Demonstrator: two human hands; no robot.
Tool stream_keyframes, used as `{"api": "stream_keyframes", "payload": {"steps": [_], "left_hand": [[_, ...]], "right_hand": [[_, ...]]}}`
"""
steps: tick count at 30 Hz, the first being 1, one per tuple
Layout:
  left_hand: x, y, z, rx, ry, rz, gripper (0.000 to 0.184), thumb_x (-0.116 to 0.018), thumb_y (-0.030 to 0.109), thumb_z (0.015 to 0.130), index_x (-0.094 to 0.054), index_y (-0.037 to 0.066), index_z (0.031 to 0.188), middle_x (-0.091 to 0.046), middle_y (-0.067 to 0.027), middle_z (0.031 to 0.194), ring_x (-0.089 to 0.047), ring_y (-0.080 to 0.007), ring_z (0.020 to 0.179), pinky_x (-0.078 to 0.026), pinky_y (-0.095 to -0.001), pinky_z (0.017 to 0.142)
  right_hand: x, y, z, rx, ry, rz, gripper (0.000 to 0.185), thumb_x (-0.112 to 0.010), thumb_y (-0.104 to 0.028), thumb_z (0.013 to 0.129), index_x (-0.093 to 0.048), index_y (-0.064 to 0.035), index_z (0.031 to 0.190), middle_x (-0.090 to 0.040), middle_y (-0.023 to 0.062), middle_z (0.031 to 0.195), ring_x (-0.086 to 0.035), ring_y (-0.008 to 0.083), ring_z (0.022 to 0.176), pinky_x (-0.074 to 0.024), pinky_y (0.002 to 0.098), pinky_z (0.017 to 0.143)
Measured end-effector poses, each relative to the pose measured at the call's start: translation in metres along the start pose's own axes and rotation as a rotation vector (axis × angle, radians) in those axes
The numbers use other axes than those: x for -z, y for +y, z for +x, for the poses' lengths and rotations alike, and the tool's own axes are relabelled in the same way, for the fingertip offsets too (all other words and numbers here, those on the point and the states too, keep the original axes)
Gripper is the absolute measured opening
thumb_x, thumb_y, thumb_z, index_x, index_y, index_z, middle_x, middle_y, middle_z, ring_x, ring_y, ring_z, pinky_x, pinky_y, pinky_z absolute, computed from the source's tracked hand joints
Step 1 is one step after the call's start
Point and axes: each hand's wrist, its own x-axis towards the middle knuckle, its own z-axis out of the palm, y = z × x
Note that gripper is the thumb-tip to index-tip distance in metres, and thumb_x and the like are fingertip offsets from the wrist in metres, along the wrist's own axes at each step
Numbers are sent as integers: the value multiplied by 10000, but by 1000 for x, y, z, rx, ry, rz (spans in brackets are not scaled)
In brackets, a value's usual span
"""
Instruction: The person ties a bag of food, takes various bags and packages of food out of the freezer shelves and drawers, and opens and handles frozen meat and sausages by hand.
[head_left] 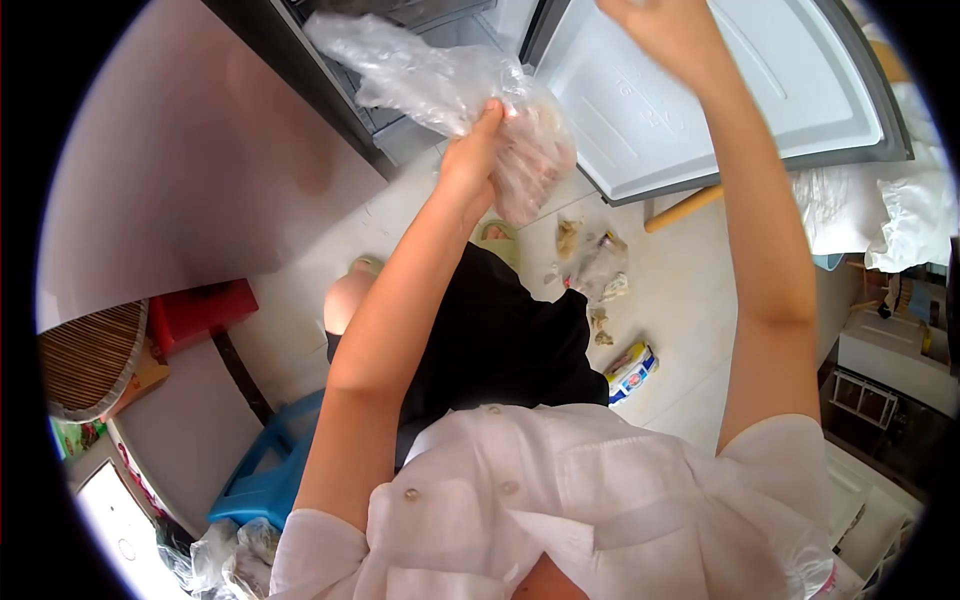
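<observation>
My left hand (474, 160) is closed around a clear plastic bag (535, 150). Its lower part bulges with something pinkish that I cannot make out, and its loose end trails up to the left before the open fridge compartment (455, 30). My right hand (665, 40) is raised at the top edge, in front of the open fridge door (640, 110). Most of its fingers are cut off by the frame, so whether it holds anything is hidden.
On the floor lie a clear bag with scraps (600, 268) and a yellow, blue and white packet (632, 370). A blue plastic stool (260, 470), a red box (200, 312) and a woven round tray (90, 360) are at the left. White bags (880, 210) sit right of the door.
</observation>
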Motion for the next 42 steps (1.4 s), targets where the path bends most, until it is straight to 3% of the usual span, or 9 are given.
{"api": "stream_keyframes", "payload": {"steps": [3,7,10,13,22,31,34,37,42], "left_hand": [[11,6,2,35,-76,-60,460,-474,345,979,-462,-15,1264,-520,-136,1261,-500,-264,1175,-386,-402,1015],[8,14,-2,38,-162,-104,441,-363,326,1012,-447,-27,1263,-510,-156,1266,-484,-277,1187,-373,-418,1031],[6,9,-1,111,-208,-180,435,-334,307,1018,-438,-30,1273,-506,-169,1271,-481,-285,1189,-378,-427,1028],[1,4,-5,188,-211,-239,433,-333,302,1017,-438,-33,1271,-507,-172,1272,-481,-288,1190,-376,-430,1028],[5,0,-1,-47,-424,-25,384,-494,290,971,-537,-23,1190,-576,-79,1209,-492,-191,1153,-312,-338,1051],[4,-4,-3,-80,-202,133,346,-502,236,965,-521,44,1252,-547,-69,1284,-487,-176,1172,-320,-329,1036],[4,-2,-8,-83,-177,198,314,-528,224,952,-563,65,1220,-569,-57,1263,-492,-162,1160,-324,-318,1013],[9,-1,-3,-142,-142,300,295,-559,221,934,-598,48,1169,-610,-52,1194,-512,-157,1136,-342,-313,993],[15,7,-1,-114,-75,386,301,-608,214,900,-614,31,1139,-641,-49,1110,-549,-151,1066,-392,-297,944]], "right_hand": [[-28,40,-61,228,155,-395,480,-593,-44,793,-538,-120,1263,-549,113,1234,-538,244,1138,-410,396,975],[-101,73,-156,382,132,-668,561,-694,-129,739,-509,-267,1251,-425,50,1336,-405,300,1278,-232,575,1079],[-156,76,-185,438,412,-671,551,-689,-175,761,-491,-416,1216,-337,7,1415,-425,250,1268,-188,523,1121],[-170,64,-172,382,644,-523,485,-732,-243,741,-496,-335,1154,-393,48,1385,-471,248,1218,-157,506,1125],[-141,51,-162,-217,463,598,687,-833,-336,646,-472,-32,1147,-595,86,1175,-600,236,1012,-298,392,1056],[-139,68,-137,-1038,115,1569,673,-431,-585,916,-454,-48,1320,-556,89,1270,-560,246,1133,-477,391,820],[-143,69,-140,-1150,10,1651,693,-394,-631,906,-455,-88,1333,-549,100,1263,-555,251,1118,-488,422,770],[-142,76,-152,-1095,-47,1709,582,-501,-513,908,-455,-128,1342,-562,107,1223,-577,256,1048,-489,375,738],[-141,51,-168,-754,138,1184,507,-639,-276,862,-483,-79,1302,-581,103,1159,-587,203,981,-489,322,760]]}}
